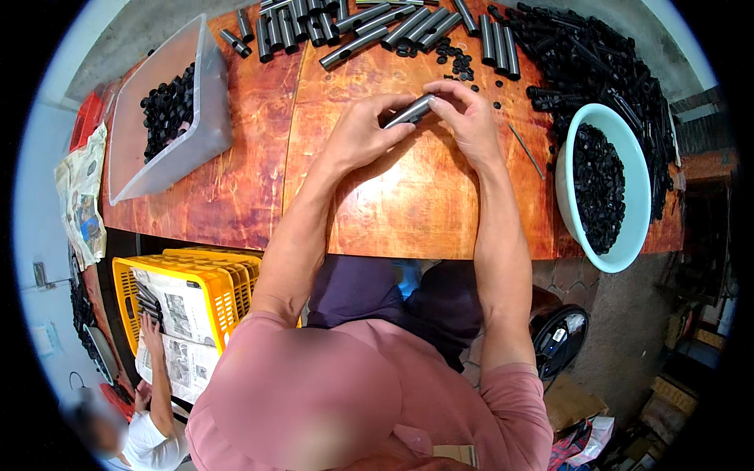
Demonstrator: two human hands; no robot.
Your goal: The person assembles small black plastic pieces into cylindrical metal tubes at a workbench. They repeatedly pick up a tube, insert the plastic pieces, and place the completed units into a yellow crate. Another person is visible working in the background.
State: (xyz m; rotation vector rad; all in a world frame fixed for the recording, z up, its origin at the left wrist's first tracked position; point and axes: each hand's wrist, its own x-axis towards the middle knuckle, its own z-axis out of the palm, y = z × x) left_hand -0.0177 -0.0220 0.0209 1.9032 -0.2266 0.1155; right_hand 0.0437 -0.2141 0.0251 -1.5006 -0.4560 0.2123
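Note:
A short grey metal tube [410,112] is held tilted between both hands, above the wooden table [377,208]. My left hand [363,129] wraps its lower left end, thumb along the near side. At the upper right end, the fingers of my right hand [465,118] close on the tube's tip; whether a small part is pinched there is hidden. Just beyond the hands lie small black plastic pieces [455,61] and several more metal tubes [416,28]. A thin metal rod [526,151] rests on the table right of my right hand.
A translucent bin [212,133] of black caps stands left. On the right are a pale green basin [568,196] of small black parts and a heap of black parts [597,63]. Below left, a co-worker's hand [151,334] touches tubes on newspaper in a yellow crate [208,286].

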